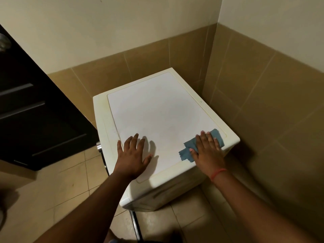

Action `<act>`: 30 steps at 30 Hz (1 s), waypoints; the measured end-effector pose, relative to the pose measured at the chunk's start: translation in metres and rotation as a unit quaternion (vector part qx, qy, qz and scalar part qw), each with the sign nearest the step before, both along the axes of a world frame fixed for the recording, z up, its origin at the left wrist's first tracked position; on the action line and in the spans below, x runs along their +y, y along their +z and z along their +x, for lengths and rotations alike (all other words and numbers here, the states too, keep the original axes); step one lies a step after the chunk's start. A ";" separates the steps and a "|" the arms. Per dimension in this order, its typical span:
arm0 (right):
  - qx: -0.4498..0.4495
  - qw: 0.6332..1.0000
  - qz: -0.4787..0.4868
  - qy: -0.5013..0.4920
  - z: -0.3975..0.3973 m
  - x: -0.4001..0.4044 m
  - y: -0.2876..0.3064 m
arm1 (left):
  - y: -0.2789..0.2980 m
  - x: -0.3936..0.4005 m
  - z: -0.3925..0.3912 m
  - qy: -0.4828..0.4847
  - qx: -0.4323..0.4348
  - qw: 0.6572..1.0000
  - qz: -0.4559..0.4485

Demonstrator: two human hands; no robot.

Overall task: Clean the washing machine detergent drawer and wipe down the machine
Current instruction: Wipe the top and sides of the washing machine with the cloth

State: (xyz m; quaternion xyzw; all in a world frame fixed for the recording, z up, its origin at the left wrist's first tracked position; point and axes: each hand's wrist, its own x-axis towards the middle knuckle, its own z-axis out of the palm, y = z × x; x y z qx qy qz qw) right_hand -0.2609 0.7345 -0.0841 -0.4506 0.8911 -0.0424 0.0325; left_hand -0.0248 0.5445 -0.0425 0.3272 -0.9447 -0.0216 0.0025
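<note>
A white washing machine (157,113) stands in the corner of a tiled room, seen from above. My left hand (133,155) lies flat on its top near the front left edge, fingers spread and straight. My right hand (207,149) presses a blue-grey cloth (186,153) flat against the top at the front right corner, fingers straight. The cloth sticks out on both sides of that hand. The detergent drawer is not visible from this angle.
Tan tiled walls (263,111) close in behind and to the right of the machine. A dark door (35,111) stands open at the left. A chrome knob (99,147) shows on the machine's left face. Beige floor tiles (61,190) lie below.
</note>
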 end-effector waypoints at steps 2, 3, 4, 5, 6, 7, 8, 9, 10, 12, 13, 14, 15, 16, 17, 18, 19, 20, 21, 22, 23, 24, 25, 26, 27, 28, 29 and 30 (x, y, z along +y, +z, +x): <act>0.010 0.997 0.006 0.071 -0.005 0.004 -0.003 | -0.002 0.000 -0.001 -0.002 -0.002 1.000 -0.001; 0.007 0.997 0.005 0.076 -0.015 0.008 -0.001 | -0.003 -0.001 -0.002 -0.004 -0.003 1.000 -0.004; 0.003 0.999 -0.002 0.048 -0.029 0.011 0.000 | -0.004 -0.001 -0.003 -0.005 -0.004 1.000 -0.006; 0.003 1.000 -0.011 -0.004 -0.040 0.013 0.001 | -0.004 -0.002 -0.004 -0.004 -0.001 1.000 -0.008; 0.006 0.998 -0.009 -0.056 -0.047 0.014 0.003 | -0.004 -0.003 -0.005 -0.002 0.002 1.000 -0.009; 0.010 0.996 -0.002 -0.087 -0.049 0.012 0.004 | -0.004 -0.004 -0.006 0.000 0.003 1.000 -0.010; 0.008 0.996 0.003 -0.085 -0.047 0.010 0.003 | -0.004 -0.004 -0.006 0.003 -0.001 1.000 -0.010; 0.005 0.998 0.004 -0.058 -0.045 0.009 0.001 | -0.005 -0.004 -0.006 0.004 -0.004 1.000 -0.009; 0.011 1.000 0.007 -0.020 -0.048 0.012 -0.002 | -0.005 -0.005 -0.005 0.004 -0.004 1.000 -0.010; 0.006 1.000 0.013 0.009 -0.067 0.018 0.003 | -0.005 -0.006 -0.004 0.006 -0.004 1.000 -0.013; 0.004 1.000 0.010 -0.019 -0.077 0.017 0.004 | -0.004 -0.006 -0.003 0.009 -0.006 1.000 -0.010; 0.000 0.998 0.009 -0.061 -0.083 0.015 0.006 | -0.004 -0.007 -0.001 0.011 -0.008 1.000 -0.008; -0.008 0.995 0.012 -0.098 -0.081 0.011 0.007 | -0.003 -0.007 0.000 0.013 -0.009 1.000 -0.007; -0.012 0.994 0.018 -0.107 -0.074 0.004 0.007 | -0.003 -0.008 0.001 0.015 -0.008 1.000 -0.007; -0.013 0.996 0.018 -0.084 -0.065 -0.001 0.004 | -0.003 -0.008 0.002 0.016 -0.006 1.000 -0.006; -0.012 0.999 0.021 -0.040 -0.058 -0.004 0.000 | -0.002 -0.008 0.003 0.016 -0.004 1.000 -0.006; -0.014 1.000 0.026 0.006 -0.055 -0.003 -0.001 | -0.001 -0.008 0.004 0.015 -0.002 1.000 -0.008; -0.024 0.999 0.027 0.031 -0.056 -0.001 0.000 | -0.001 -0.009 0.006 0.015 0.000 1.000 -0.009; -0.028 0.999 0.019 0.025 -0.061 -0.001 0.001 | -0.001 -0.010 0.007 0.018 -0.001 1.000 -0.008; -0.025 1.000 0.009 -0.007 -0.063 -0.001 0.003 | -0.001 -0.012 0.008 0.022 0.000 1.000 -0.005; -0.023 0.999 0.007 -0.042 -0.059 -0.003 0.005 | 0.000 -0.013 0.011 0.027 0.002 1.000 0.000; -0.024 0.998 0.012 -0.055 -0.047 -0.007 0.005 | 0.001 -0.013 0.013 0.031 0.005 0.999 0.002; -0.025 0.999 0.017 -0.029 -0.031 -0.011 0.002 | 0.001 -0.013 0.015 0.033 0.007 0.999 0.001; -0.024 0.999 0.015 0.026 -0.014 -0.013 -0.002 | 0.002 -0.013 0.017 0.033 0.008 0.999 0.000; -0.020 0.996 0.015 0.083 -0.001 -0.011 -0.005 | 0.003 -0.013 0.019 0.032 0.008 0.999 0.001; -0.013 0.992 0.020 0.123 0.006 -0.008 -0.006 | 0.004 -0.014 0.022 0.035 0.011 0.999 0.002; -0.004 0.991 0.019 0.131 0.006 -0.005 -0.005 | 0.005 -0.015 0.025 0.040 0.015 0.999 0.003; 0.004 0.994 0.010 0.107 0.004 -0.005 -0.006 | 0.006 -0.017 0.028 0.046 0.018 0.999 0.003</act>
